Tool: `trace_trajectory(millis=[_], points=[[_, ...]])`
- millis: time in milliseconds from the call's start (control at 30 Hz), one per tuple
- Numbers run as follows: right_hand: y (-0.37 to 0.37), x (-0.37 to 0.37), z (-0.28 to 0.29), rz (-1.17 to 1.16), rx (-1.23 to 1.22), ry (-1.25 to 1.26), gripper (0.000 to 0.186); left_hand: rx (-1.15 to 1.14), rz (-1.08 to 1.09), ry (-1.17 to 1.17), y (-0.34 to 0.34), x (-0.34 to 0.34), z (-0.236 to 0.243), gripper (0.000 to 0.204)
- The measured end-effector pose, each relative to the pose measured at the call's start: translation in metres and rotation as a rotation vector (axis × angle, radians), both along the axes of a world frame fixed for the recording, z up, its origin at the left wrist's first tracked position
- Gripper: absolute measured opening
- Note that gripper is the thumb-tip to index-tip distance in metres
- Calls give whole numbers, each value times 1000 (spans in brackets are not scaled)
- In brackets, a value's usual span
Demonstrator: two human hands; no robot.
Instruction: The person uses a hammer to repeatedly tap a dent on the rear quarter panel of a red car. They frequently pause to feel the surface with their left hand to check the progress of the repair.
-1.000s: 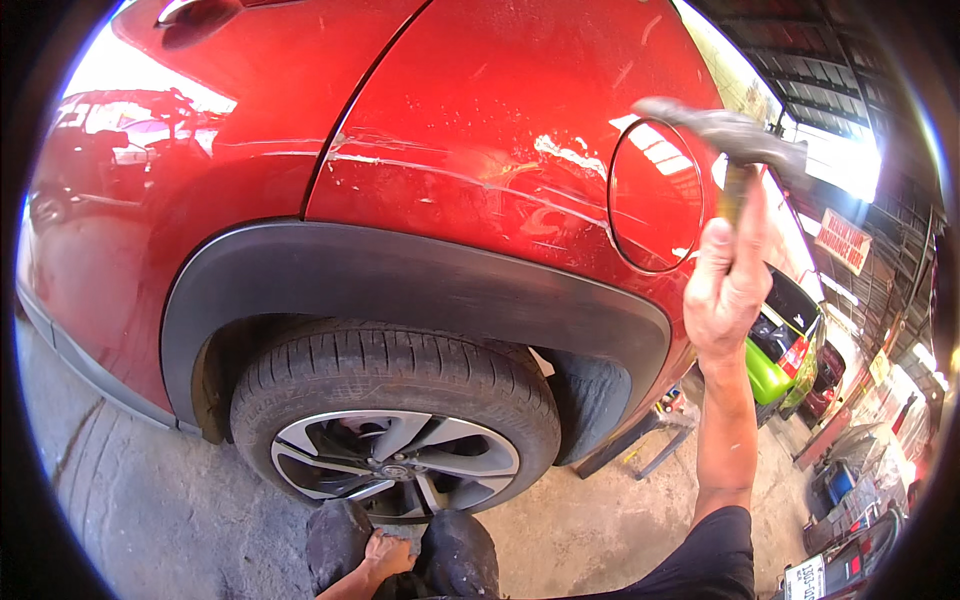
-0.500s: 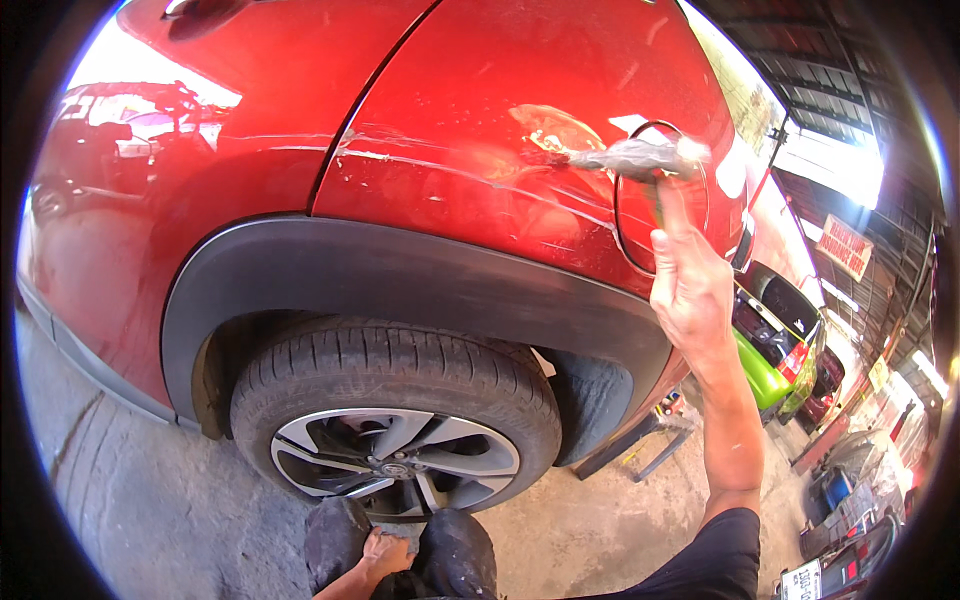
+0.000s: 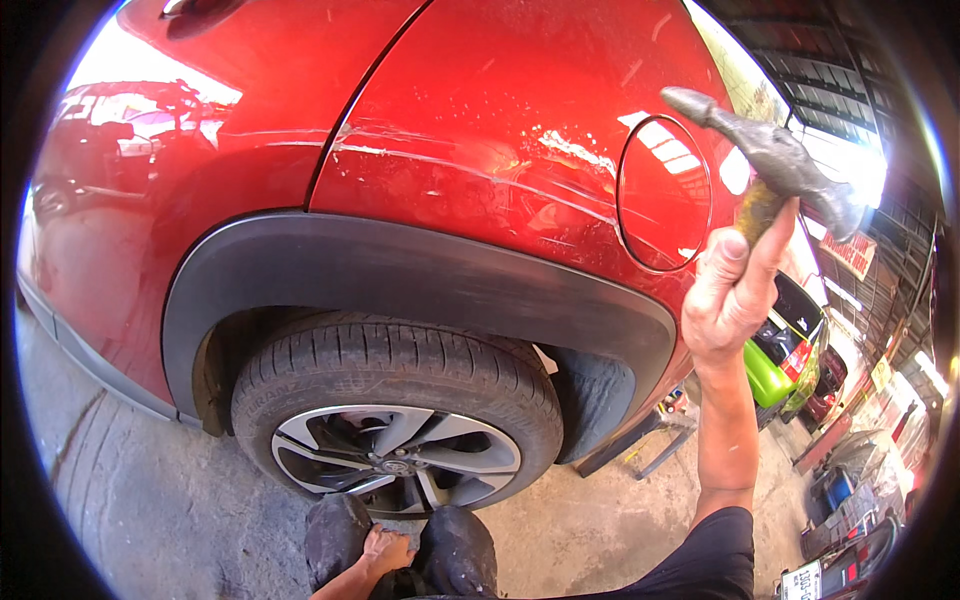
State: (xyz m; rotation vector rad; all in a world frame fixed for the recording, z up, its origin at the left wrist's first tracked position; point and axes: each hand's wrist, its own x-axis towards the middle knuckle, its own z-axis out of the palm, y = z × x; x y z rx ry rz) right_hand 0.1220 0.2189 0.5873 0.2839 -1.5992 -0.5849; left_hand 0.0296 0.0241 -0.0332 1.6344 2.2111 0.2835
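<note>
In the right of the frame, the right hand (image 3: 730,300) closes around the handle of a hammer (image 3: 782,160), thumb on the near side and forefinger stretched up along the handle toward the head. The grey metal head tilts across the upper right, its narrow end pointing up and left, its broad face down and right. Beside it, just left, is the round fuel flap (image 3: 664,195) of the scratched red car panel (image 3: 480,95), which fills the upper middle. At the lower centre, the left hand (image 3: 388,550) lies curled between the knees (image 3: 455,550); whether its fingers hold anything cannot be told.
</note>
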Motion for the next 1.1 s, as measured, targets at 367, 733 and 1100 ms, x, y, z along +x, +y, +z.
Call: trace_trajectory(millis=[367,733,1100], points=[[-4,-6,9,-92,49,-126,47,102,17,21,-1,1,-4,39],[-16,-7,13,-150,-69,-361,50,98,12,32,-3,1,-3,41],[-26,-9,31,17,8,-294,47,103,21,26,-1,2,-16,40]])
